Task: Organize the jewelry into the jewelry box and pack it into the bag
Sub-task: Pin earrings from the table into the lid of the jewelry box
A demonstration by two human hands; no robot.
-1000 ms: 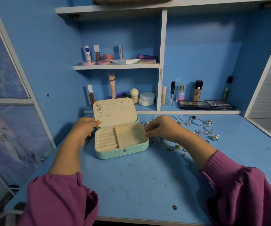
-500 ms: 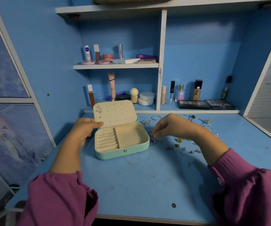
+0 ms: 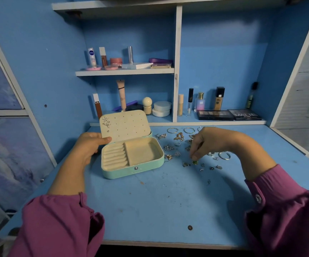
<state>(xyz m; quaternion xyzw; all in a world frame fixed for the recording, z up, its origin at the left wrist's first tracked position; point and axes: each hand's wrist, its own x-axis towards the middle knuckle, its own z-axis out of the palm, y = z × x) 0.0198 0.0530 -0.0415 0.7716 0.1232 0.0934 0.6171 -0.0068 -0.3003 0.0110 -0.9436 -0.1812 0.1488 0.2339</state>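
One jewelry box [image 3: 131, 154], two star earrings [image 3: 106, 122] on its lid. Your left hand [image 3: 89, 145] holds the lid; your right hand [image 3: 208, 141] pinches a green earring [image 3: 194, 162].

Home vanity — cosmetics [image 3: 200, 103] on shelves [image 3: 124, 71]

The front half of the blue desk [image 3: 150, 210] lay bare between the two sleeves, so a hand could pass there freely. At the left stood the open jewelry box [image 3: 133, 160] — its raised lid [image 3: 124, 125] blocked the way to the low shelf behind it. To the right, the scattered jewelry [image 3: 177, 145] covered the surface up to the palettes [image 3: 229, 115], and the right hand [image 3: 209, 141] hung above it — little room remained there.
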